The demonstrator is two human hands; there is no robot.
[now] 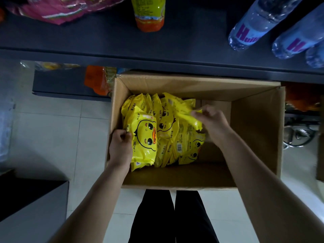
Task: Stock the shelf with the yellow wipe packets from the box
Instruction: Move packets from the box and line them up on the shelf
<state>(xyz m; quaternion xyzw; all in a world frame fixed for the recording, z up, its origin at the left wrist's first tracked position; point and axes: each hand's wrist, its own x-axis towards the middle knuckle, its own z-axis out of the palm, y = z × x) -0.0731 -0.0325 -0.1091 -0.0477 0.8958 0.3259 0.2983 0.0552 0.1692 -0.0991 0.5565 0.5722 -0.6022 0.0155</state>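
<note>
Plainly both hands work in the box (254, 128) at mid-frame. The left hand (121, 148) curls round the front packet's (145, 137) edge, and the right hand (212, 121) pinches a crumpled packet (184, 116). Take fuller holds on the bodies before lifting to the shelf (192, 32) at top.

Yellow packets (157, 130) with black-eyed, orange-billed duck faces lie in a brown box (254, 123). Dark grey shelf (105, 41); clear blue bottles (254, 27) lettered purple; an orange-yellow bottle (149, 14).
</note>
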